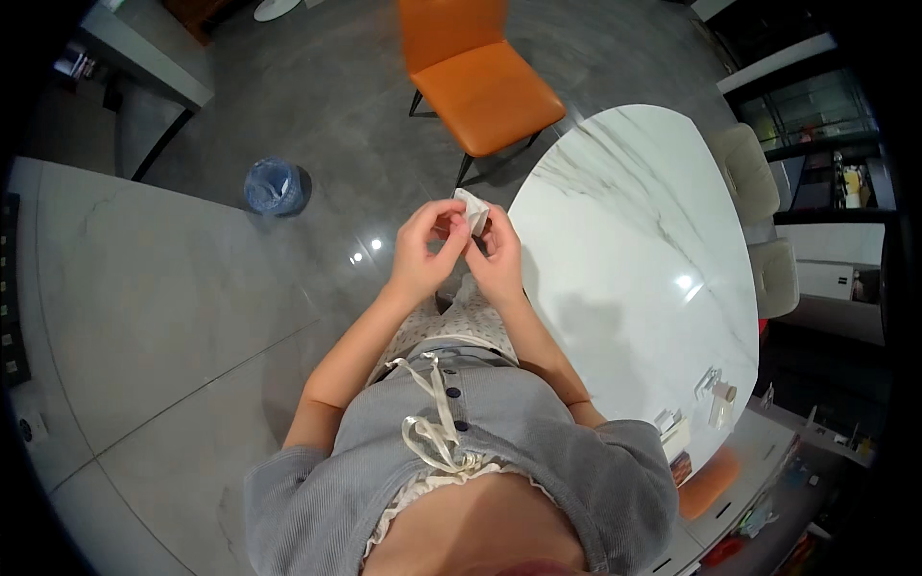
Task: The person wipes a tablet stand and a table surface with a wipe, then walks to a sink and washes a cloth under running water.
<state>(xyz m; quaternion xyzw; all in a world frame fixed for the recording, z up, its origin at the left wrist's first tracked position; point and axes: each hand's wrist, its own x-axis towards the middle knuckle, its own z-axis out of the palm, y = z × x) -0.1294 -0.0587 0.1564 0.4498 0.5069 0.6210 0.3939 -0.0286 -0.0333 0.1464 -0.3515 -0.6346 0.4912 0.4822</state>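
A small, crumpled white piece, like tissue or a thin wrapper [472, 211], is pinched between both hands in front of my waist. My left hand [430, 248] has its thumb and fingers curled against the piece's lower left side. On its right side, my right hand [497, 255] holds it with bent fingers, the thumb close to the left one. The fingers partly cover the piece, so its full shape is hidden. Both hands are raised above the floor, just left of the white marble-patterned table [634, 216].
An orange chair [490, 97] stands ahead. A blue waste bin with a liner [274, 187] is on the grey tiled floor [346, 144] at left. Pale chairs [745, 173] line the table's far right side. A bottle-like container [722, 403] stands near the table's lower right edge.
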